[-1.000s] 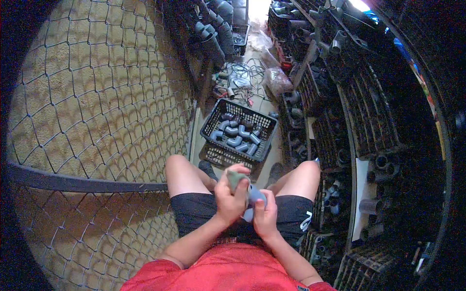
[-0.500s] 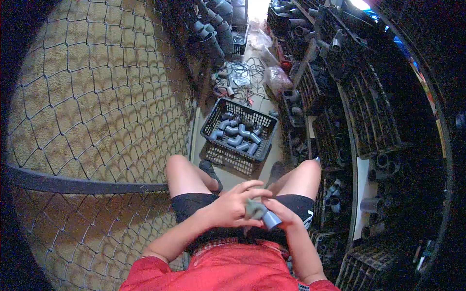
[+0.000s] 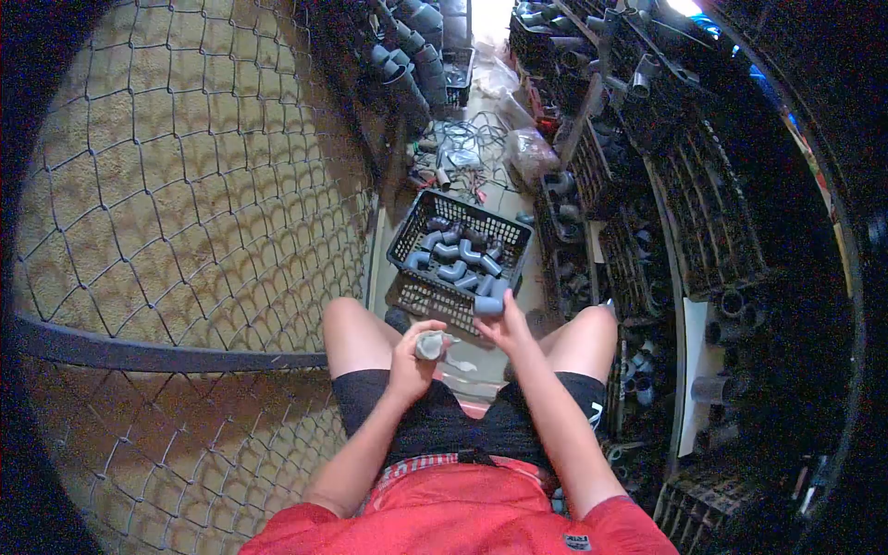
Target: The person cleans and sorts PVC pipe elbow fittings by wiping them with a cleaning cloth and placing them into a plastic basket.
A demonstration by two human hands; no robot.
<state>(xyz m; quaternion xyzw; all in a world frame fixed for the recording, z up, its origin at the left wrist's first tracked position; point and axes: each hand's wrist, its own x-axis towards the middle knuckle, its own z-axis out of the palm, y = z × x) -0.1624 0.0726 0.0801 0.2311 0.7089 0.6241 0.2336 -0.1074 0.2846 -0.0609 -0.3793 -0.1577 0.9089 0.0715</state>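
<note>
In my right hand [image 3: 509, 331] is a blue-grey plastic pipe elbow [image 3: 490, 303], gripped at the near edge of the black crate [image 3: 413, 270], which it overlaps in this view. My left hand [image 3: 413, 363] is closed around a crumpled pale grey-green rag [image 3: 430, 346], over the gap between my knees. Inside the crate lie several similar pipe elbows [image 3: 451, 270], loosely spread over its bottom. The crate rests tilted on a second black slatted crate [image 3: 435, 308] on the floor.
A wire mesh fence [image 3: 194, 185] runs along the left. On the right, shelves hold crates [image 3: 712, 203] packed with pipe fittings. Beyond the crate, tangled cords [image 3: 472, 139] and a clear plastic bag [image 3: 532, 153] lie on the floor. More grey pipes [image 3: 402, 79] stand at the upper left.
My hands have moved apart and forward from my lap. The pipe elbow went with my right hand to the crate's near edge, while the rag stayed in my left.
</note>
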